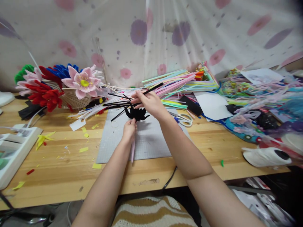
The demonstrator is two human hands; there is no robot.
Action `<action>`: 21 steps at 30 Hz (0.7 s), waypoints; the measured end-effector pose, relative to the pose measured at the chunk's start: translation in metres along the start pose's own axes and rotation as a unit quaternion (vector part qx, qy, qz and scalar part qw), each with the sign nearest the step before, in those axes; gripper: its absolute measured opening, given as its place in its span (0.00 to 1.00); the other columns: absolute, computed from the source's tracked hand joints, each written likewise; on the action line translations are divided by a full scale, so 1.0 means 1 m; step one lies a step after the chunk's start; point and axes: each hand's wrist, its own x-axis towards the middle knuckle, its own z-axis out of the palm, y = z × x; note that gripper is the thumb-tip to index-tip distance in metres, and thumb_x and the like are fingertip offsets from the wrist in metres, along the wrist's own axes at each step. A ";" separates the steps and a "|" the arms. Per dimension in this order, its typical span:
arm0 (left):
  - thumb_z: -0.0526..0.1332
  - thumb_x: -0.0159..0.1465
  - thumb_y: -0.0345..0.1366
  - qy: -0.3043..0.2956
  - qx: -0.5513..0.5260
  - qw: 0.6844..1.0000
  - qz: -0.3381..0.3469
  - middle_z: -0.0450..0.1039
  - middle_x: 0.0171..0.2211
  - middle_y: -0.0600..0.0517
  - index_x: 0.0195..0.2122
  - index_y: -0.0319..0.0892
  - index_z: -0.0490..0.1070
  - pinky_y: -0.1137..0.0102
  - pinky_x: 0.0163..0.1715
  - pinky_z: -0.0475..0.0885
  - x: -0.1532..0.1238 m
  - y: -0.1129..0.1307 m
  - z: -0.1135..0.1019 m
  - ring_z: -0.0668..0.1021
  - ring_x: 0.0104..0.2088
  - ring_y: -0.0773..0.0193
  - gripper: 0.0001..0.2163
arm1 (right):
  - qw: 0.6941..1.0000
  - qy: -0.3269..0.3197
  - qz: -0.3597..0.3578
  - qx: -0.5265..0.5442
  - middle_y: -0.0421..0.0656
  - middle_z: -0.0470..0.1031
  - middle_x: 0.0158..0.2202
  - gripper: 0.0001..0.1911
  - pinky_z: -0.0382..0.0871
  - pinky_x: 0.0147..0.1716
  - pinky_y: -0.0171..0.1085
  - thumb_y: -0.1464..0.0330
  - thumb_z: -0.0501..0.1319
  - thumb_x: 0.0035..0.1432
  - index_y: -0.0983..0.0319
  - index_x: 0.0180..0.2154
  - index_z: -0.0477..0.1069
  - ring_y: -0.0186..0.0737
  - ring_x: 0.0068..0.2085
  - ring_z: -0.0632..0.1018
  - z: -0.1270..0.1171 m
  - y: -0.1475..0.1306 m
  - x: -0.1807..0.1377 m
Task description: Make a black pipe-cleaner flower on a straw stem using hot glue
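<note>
Black chenille makes this petalled flower (136,114) above our cutting mat (151,143) seem light and crushable, so we pinch its base with our left hand (129,129) while our right hand (151,103) grasps black stems (154,88).

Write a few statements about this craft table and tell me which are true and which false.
1. The left hand holds a black fuzzy piece. True.
2. The scissors lie to the left of both hands. False: the scissors lie to their right.
3. A pink flower with a yellow centre stands to the left of the hands. True.
4. The mat on the table is bright red. False: the mat is grey.
</note>
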 end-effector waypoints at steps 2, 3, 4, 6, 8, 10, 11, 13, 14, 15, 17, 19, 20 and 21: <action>0.52 0.63 0.36 0.000 -0.013 1.000 -0.023 0.47 0.10 0.63 0.25 0.37 0.61 0.82 0.09 0.42 -0.004 0.004 0.000 0.51 0.08 0.79 0.11 | 1.000 0.013 0.002 0.027 0.45 0.74 0.30 0.23 0.74 0.27 0.31 0.52 0.52 0.54 0.66 0.34 0.70 0.36 0.36 0.77 -0.008 0.001 -0.009; 0.51 0.63 0.36 -0.007 -0.028 0.998 -0.047 0.45 0.11 0.64 0.25 0.37 0.62 0.82 0.09 0.41 -0.006 0.007 0.000 0.50 0.08 0.80 0.11 | 0.999 0.014 0.001 0.034 0.45 0.74 0.31 0.23 0.74 0.27 0.32 0.52 0.52 0.54 0.66 0.33 0.71 0.37 0.36 0.77 -0.011 0.002 -0.014; 0.51 0.64 0.36 -0.021 -0.055 0.995 -0.082 0.44 0.11 0.64 0.26 0.36 0.61 0.83 0.08 0.41 -0.007 0.010 -0.001 0.50 0.08 0.80 0.11 | 0.999 0.011 -0.003 0.038 0.45 0.74 0.31 0.23 0.74 0.27 0.32 0.52 0.53 0.53 0.66 0.33 0.71 0.37 0.36 0.77 -0.014 0.004 -0.018; 0.49 0.64 0.35 -0.047 -0.123 0.979 -0.153 0.41 0.12 0.65 0.26 0.37 0.61 0.84 0.07 0.40 -0.009 0.016 -0.003 0.49 0.08 0.80 0.11 | 0.999 0.004 -0.010 0.042 0.45 0.75 0.33 0.23 0.75 0.26 0.32 0.52 0.54 0.52 0.66 0.33 0.71 0.38 0.36 0.77 -0.021 0.009 -0.027; 0.48 0.65 0.35 -0.072 -0.191 0.956 -0.212 0.40 0.13 0.64 0.27 0.37 0.60 0.84 0.06 0.41 -0.009 0.022 -0.007 0.49 0.08 0.79 0.11 | 0.999 0.011 -0.006 0.052 0.46 0.75 0.34 0.23 0.75 0.26 0.32 0.51 0.55 0.51 0.65 0.33 0.71 0.38 0.37 0.77 -0.027 0.018 -0.035; 0.47 0.65 0.35 -0.097 -0.249 0.932 -0.247 0.40 0.13 0.64 0.29 0.37 0.60 0.84 0.05 0.43 -0.009 0.026 -0.012 0.51 0.08 0.79 0.10 | 0.996 0.041 0.009 0.075 0.46 0.75 0.35 0.23 0.75 0.27 0.32 0.51 0.55 0.51 0.65 0.33 0.71 0.39 0.38 0.77 -0.033 0.030 -0.041; 0.47 0.65 0.35 -0.105 -0.273 0.922 -0.256 0.40 0.13 0.64 0.29 0.37 0.60 0.84 0.05 0.43 -0.010 0.027 -0.014 0.52 0.08 0.78 0.10 | 0.994 0.062 0.020 0.090 0.46 0.75 0.35 0.22 0.75 0.27 0.32 0.51 0.55 0.51 0.64 0.32 0.71 0.39 0.38 0.77 -0.035 0.036 -0.044; 0.47 0.65 0.35 -0.117 -0.314 0.906 -0.258 0.42 0.13 0.63 0.30 0.37 0.61 0.84 0.04 0.45 -0.010 0.028 -0.016 0.53 0.09 0.78 0.09 | 0.986 0.108 0.041 0.118 0.46 0.75 0.35 0.22 0.75 0.27 0.33 0.51 0.55 0.51 0.64 0.32 0.71 0.40 0.39 0.77 -0.039 0.048 -0.049; 0.47 0.65 0.35 -0.120 -0.330 0.901 -0.255 0.42 0.12 0.63 0.30 0.37 0.61 0.83 0.04 0.45 -0.010 0.028 -0.017 0.53 0.09 0.78 0.09 | 0.982 0.128 0.050 0.128 0.47 0.75 0.35 0.22 0.75 0.26 0.33 0.51 0.55 0.50 0.64 0.32 0.71 0.40 0.39 0.77 -0.039 0.053 -0.052; 0.47 0.65 0.35 -0.121 -0.343 0.897 -0.251 0.43 0.12 0.63 0.31 0.36 0.61 0.83 0.04 0.45 -0.011 0.028 -0.016 0.53 0.09 0.78 0.09 | 0.979 0.143 0.057 0.136 0.47 0.75 0.35 0.22 0.75 0.26 0.33 0.51 0.55 0.50 0.64 0.31 0.71 0.40 0.38 0.78 -0.039 0.057 -0.054; 0.47 0.66 0.35 -0.115 -0.363 0.893 -0.241 0.43 0.12 0.63 0.30 0.36 0.60 0.83 0.04 0.46 -0.011 0.029 -0.015 0.53 0.08 0.78 0.10 | 0.975 0.154 0.061 0.150 0.47 0.75 0.35 0.23 0.74 0.25 0.33 0.51 0.56 0.50 0.65 0.31 0.71 0.40 0.37 0.78 -0.036 0.064 -0.060; 0.47 0.66 0.35 -0.102 -0.379 0.892 -0.224 0.42 0.12 0.64 0.29 0.36 0.60 0.82 0.04 0.45 -0.010 0.029 -0.014 0.52 0.08 0.78 0.10 | 0.975 0.143 0.061 0.159 0.47 0.76 0.36 0.22 0.74 0.24 0.32 0.52 0.56 0.50 0.65 0.32 0.71 0.40 0.37 0.78 -0.033 0.068 -0.065; 0.46 0.66 0.35 -0.097 -0.385 0.893 -0.213 0.42 0.12 0.64 0.29 0.36 0.60 0.82 0.04 0.45 -0.010 0.029 -0.013 0.51 0.08 0.78 0.11 | 0.975 0.137 0.062 0.161 0.47 0.76 0.36 0.21 0.74 0.24 0.32 0.52 0.56 0.50 0.65 0.32 0.71 0.41 0.38 0.78 -0.031 0.070 -0.067; 0.46 0.66 0.35 -0.094 -0.392 0.892 -0.203 0.42 0.12 0.64 0.29 0.36 0.60 0.82 0.04 0.45 -0.010 0.029 -0.013 0.51 0.08 0.78 0.11 | 0.976 0.131 0.066 0.163 0.47 0.76 0.36 0.21 0.73 0.24 0.32 0.53 0.57 0.50 0.65 0.32 0.71 0.41 0.38 0.78 -0.030 0.072 -0.068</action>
